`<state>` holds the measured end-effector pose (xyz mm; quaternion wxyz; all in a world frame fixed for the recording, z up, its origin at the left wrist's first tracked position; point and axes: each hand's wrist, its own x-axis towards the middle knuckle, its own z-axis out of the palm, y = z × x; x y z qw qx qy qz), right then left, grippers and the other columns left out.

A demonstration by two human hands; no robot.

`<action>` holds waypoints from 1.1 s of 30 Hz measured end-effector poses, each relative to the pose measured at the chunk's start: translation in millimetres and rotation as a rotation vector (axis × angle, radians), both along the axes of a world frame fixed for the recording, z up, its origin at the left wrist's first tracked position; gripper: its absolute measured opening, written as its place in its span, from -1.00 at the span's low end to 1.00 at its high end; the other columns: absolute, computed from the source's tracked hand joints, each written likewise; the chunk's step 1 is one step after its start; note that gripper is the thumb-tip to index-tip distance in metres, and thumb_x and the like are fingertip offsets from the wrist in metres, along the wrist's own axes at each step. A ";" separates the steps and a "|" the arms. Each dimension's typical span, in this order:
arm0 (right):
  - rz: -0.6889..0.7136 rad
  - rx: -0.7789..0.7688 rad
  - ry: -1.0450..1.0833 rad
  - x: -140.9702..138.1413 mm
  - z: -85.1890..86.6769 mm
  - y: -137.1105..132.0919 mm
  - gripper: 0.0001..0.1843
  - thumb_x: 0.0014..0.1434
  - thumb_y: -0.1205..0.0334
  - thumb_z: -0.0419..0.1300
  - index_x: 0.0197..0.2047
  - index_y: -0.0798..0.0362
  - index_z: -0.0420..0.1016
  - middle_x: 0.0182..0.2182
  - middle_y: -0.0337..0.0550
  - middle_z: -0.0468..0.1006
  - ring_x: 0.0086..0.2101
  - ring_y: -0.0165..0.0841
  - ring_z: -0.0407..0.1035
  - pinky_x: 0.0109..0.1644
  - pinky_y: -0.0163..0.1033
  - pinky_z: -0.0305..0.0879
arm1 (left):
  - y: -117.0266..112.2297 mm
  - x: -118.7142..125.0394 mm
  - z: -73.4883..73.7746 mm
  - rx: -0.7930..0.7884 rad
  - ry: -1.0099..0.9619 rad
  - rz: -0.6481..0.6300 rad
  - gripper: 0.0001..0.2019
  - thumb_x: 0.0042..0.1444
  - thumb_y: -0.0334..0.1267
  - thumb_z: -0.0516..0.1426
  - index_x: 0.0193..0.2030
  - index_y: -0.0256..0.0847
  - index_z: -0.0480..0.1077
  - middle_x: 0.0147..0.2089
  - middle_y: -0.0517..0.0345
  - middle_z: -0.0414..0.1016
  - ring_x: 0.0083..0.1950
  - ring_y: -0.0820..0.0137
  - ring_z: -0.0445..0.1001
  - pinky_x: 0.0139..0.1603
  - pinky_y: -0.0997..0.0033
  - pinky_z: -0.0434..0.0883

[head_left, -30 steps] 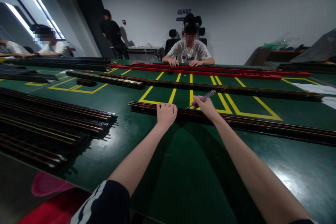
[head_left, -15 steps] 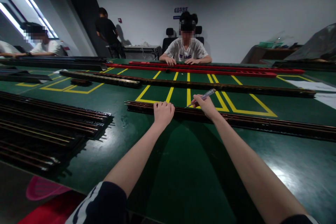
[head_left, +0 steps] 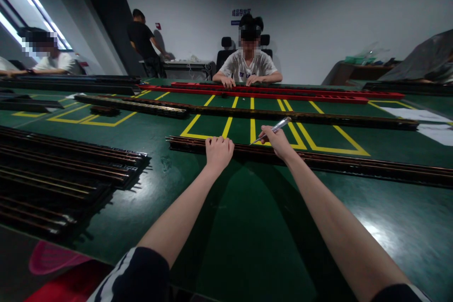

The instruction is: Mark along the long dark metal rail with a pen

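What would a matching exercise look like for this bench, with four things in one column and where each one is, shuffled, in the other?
Things
1. left hand
2. tool
3. red rail
4. paper

Places
A. under the hands of the person opposite
B. on the dark rail in front, fingers curled over it
C. at the far right of the table
D. in the right hand, tip pointing down at the dark rail

Pairs: 1-B, 2-D, 3-A, 4-C
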<state>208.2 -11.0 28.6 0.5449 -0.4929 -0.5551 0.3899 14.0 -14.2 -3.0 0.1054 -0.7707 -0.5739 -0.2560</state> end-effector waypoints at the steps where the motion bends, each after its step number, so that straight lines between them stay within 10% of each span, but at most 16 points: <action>1: 0.008 0.000 -0.003 -0.1 -0.1 0.4 -0.59 0.09 -0.07 0.20 -0.56 0.09 0.40 -0.61 -0.22 0.41 -0.54 -0.48 0.30 -0.38 -0.33 0.32 | -0.2 0.1 0.2 -0.001 0.004 0.003 -0.54 0.29 -0.20 -0.22 -0.25 -0.21 0.49 -0.19 -0.03 0.56 -0.11 0.21 0.43 0.01 0.12 0.20; 33: -0.005 0.001 -0.048 -0.3 -2.1 0.7 -0.64 0.11 -0.01 0.20 -0.53 0.09 0.40 -0.58 -0.23 0.43 -0.54 -0.49 0.35 -0.37 -0.34 0.37 | -0.7 0.4 1.6 -0.007 0.024 0.003 -0.54 0.29 -0.20 -0.23 -0.23 -0.22 0.49 -0.18 -0.04 0.56 -0.13 0.21 0.44 0.00 0.12 0.21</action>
